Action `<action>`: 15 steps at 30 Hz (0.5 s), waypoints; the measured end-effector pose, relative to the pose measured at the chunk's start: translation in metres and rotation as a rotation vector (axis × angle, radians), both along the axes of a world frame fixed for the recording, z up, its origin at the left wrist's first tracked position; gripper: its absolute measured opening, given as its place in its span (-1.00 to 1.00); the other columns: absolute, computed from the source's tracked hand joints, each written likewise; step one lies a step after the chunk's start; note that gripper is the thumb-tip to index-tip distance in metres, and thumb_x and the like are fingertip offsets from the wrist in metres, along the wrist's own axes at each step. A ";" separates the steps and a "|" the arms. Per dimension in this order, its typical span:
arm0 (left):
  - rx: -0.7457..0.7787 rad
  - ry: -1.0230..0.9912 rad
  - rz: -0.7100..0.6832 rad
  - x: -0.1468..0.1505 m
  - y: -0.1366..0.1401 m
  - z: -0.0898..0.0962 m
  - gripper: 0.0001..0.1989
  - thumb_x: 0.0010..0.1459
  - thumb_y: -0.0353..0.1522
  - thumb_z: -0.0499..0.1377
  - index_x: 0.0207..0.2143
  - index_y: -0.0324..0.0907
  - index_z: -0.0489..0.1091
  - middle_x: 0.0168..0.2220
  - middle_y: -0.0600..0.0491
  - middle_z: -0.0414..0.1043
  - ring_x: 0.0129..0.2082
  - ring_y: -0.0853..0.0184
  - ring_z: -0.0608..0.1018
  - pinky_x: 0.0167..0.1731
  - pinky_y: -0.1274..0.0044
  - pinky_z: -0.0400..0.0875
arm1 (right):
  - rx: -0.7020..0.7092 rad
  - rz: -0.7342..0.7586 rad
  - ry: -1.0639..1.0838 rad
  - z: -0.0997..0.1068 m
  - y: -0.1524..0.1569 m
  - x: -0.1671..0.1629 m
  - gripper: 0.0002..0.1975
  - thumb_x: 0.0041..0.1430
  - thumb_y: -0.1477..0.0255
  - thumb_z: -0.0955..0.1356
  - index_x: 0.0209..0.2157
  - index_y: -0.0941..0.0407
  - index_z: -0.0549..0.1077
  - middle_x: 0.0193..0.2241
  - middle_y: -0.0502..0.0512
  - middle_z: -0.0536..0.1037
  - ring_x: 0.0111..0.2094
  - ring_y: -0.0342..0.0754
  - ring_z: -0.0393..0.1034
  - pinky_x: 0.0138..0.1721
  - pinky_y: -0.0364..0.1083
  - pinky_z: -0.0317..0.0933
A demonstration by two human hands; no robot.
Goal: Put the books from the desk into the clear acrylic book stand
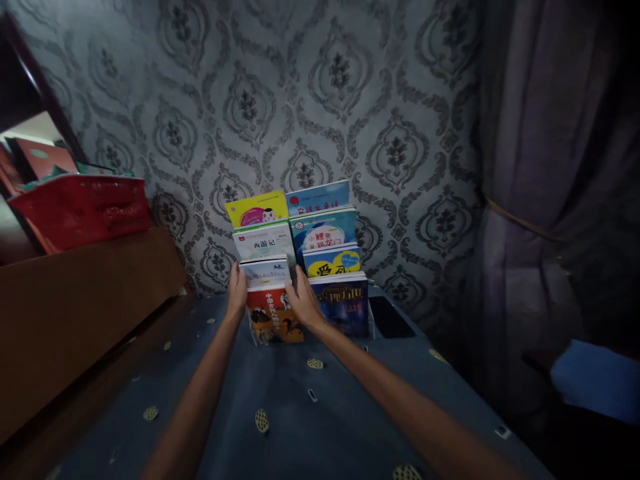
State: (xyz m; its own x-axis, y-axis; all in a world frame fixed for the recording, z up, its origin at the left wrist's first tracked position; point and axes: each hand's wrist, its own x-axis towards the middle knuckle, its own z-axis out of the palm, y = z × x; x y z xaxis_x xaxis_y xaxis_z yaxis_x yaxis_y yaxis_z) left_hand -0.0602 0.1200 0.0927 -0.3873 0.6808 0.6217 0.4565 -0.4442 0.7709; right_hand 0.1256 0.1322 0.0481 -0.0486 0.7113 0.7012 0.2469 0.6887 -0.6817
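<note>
Two columns of upright children's books stand in stepped rows on the bed-like surface against the wall. My left hand (238, 291) grips the left edge of a pale grey-blue book (267, 272) in the left column. At that book's right edge is my right hand (303, 299), fingers closed round its side. In front stands an orange-red book (275, 317); behind are a white-green book (264, 241) and a yellow book (257, 208). The right column has a dark blue book (345, 307), a yellow-and-blue book (333, 261), a teal book (325, 230) and a light blue book (320, 195).
A dark flat rectangular object (391, 317) lies right of the books. At left, a red basket (85, 210) with things in it sits on a brown box (85, 307). A tied curtain (530, 200) hangs at right, above a blue item (595, 380).
</note>
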 end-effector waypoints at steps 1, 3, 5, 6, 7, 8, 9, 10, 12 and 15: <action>0.006 -0.016 -0.043 0.000 0.001 -0.001 -0.46 0.37 -0.12 -0.10 0.27 -0.20 0.18 0.32 -0.17 0.23 0.31 0.19 0.31 0.28 0.34 0.20 | -0.031 -0.007 0.000 0.001 0.005 -0.005 -0.32 0.29 0.23 0.22 0.36 0.23 0.11 0.32 0.33 0.24 0.35 0.19 0.11 0.34 0.23 0.03; 0.024 -0.032 -0.111 0.001 0.003 -0.005 -0.48 0.37 -0.12 -0.08 0.25 -0.18 0.21 0.29 -0.13 0.28 0.28 0.20 0.35 0.27 0.32 0.22 | -0.049 0.001 0.002 0.000 0.012 -0.013 -0.32 0.27 0.23 0.23 0.34 0.22 0.14 0.29 0.32 0.29 0.32 0.21 0.17 0.32 0.24 0.06; 0.031 -0.056 -0.137 0.001 0.004 -0.008 -0.49 0.36 -0.12 -0.06 0.24 -0.17 0.22 0.28 -0.11 0.28 0.28 0.20 0.35 0.27 0.32 0.21 | -0.026 0.021 0.024 -0.003 0.014 -0.017 -0.34 0.26 0.21 0.24 0.33 0.17 0.17 0.27 0.28 0.34 0.29 0.20 0.21 0.30 0.25 0.09; 0.029 -0.073 -0.142 0.000 0.004 -0.009 -0.49 0.36 -0.12 -0.04 0.25 -0.16 0.21 0.29 -0.10 0.27 0.28 0.20 0.34 0.27 0.33 0.21 | -0.015 0.027 0.039 -0.004 0.014 -0.017 -0.35 0.26 0.20 0.24 0.32 0.14 0.19 0.26 0.25 0.35 0.28 0.19 0.22 0.30 0.24 0.09; 0.025 -0.092 -0.145 -0.001 0.005 -0.010 -0.48 0.35 -0.11 -0.03 0.25 -0.15 0.20 0.30 -0.10 0.26 0.28 0.19 0.34 0.27 0.33 0.21 | -0.012 0.029 0.053 -0.004 0.014 -0.016 -0.36 0.26 0.18 0.24 0.32 0.11 0.20 0.25 0.23 0.36 0.28 0.17 0.22 0.29 0.22 0.10; 0.021 -0.109 -0.144 -0.002 0.006 -0.010 -0.48 0.35 -0.11 -0.01 0.25 -0.14 0.20 0.31 -0.10 0.25 0.29 0.18 0.33 0.27 0.34 0.21 | -0.018 0.026 0.067 -0.002 0.015 -0.014 -0.36 0.26 0.16 0.24 0.31 0.09 0.22 0.25 0.21 0.37 0.27 0.16 0.23 0.29 0.19 0.10; 0.023 -0.122 -0.141 -0.004 0.008 -0.009 -0.47 0.34 -0.10 0.00 0.25 -0.14 0.21 0.31 -0.10 0.24 0.30 0.17 0.32 0.27 0.35 0.20 | -0.031 0.019 0.082 0.000 0.016 -0.012 -0.37 0.26 0.14 0.24 0.30 0.09 0.24 0.24 0.21 0.38 0.27 0.15 0.23 0.29 0.17 0.10; 0.031 -0.128 -0.135 -0.006 0.010 -0.008 -0.47 0.33 -0.09 0.02 0.25 -0.13 0.22 0.31 -0.10 0.24 0.30 0.17 0.31 0.28 0.36 0.19 | -0.050 0.009 0.099 0.004 0.019 -0.010 -0.37 0.25 0.12 0.25 0.28 0.09 0.27 0.24 0.21 0.39 0.27 0.15 0.24 0.29 0.16 0.09; 0.050 -0.120 -0.138 -0.011 0.017 -0.001 -0.47 0.31 -0.10 0.05 0.23 -0.16 0.25 0.30 -0.11 0.25 0.30 0.16 0.31 0.29 0.37 0.17 | -0.088 -0.014 0.133 0.013 0.024 -0.006 -0.36 0.23 0.09 0.27 0.24 0.12 0.33 0.21 0.24 0.41 0.26 0.18 0.24 0.28 0.17 0.09; 0.058 -0.095 -0.191 -0.020 0.032 0.013 -0.52 0.30 -0.15 0.07 0.16 -0.20 0.33 0.22 -0.12 0.37 0.23 0.16 0.39 0.23 0.38 0.23 | -0.119 -0.030 0.145 0.026 0.033 -0.003 -0.39 0.22 0.07 0.26 0.18 0.14 0.39 0.14 0.27 0.48 0.21 0.21 0.29 0.25 0.18 0.12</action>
State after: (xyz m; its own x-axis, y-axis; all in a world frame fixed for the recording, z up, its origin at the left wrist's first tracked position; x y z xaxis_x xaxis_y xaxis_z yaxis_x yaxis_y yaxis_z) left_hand -0.0798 0.1519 0.1057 -0.3131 0.7116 0.6289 0.2865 -0.5606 0.7769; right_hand 0.1229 0.1652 0.0743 0.0692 0.7892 0.6103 0.1592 0.5952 -0.7877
